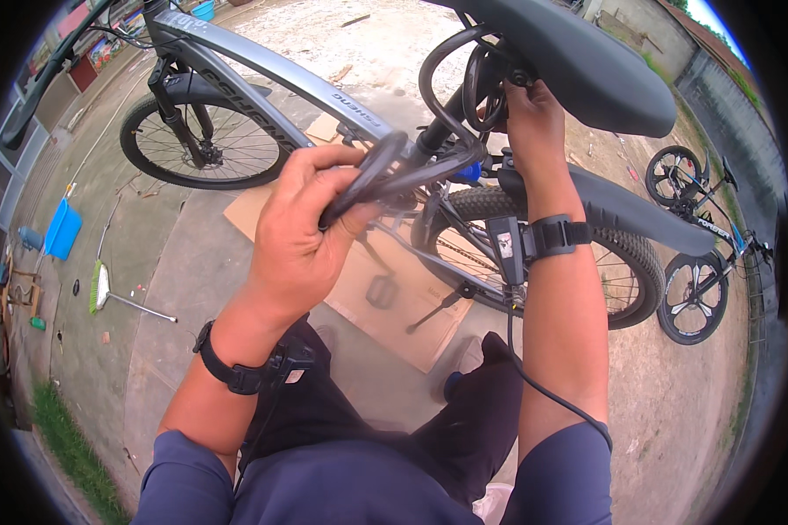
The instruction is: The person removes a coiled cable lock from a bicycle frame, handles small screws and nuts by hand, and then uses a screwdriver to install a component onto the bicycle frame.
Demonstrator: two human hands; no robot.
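— Grey concrete yard, sandy further out, walls at the edges; flattened cardboard (385, 306) under the grey bicycle (263, 66). Open ground to the left, by the broom (101, 289) and blue dustpan (61, 229).

— And the hands?

— Left hand (302, 236) is closed around the black cable lock (385, 171), whose long run slants up-right toward the seat post. Right hand (534, 122) pinches its loop just under the saddle (578, 61)
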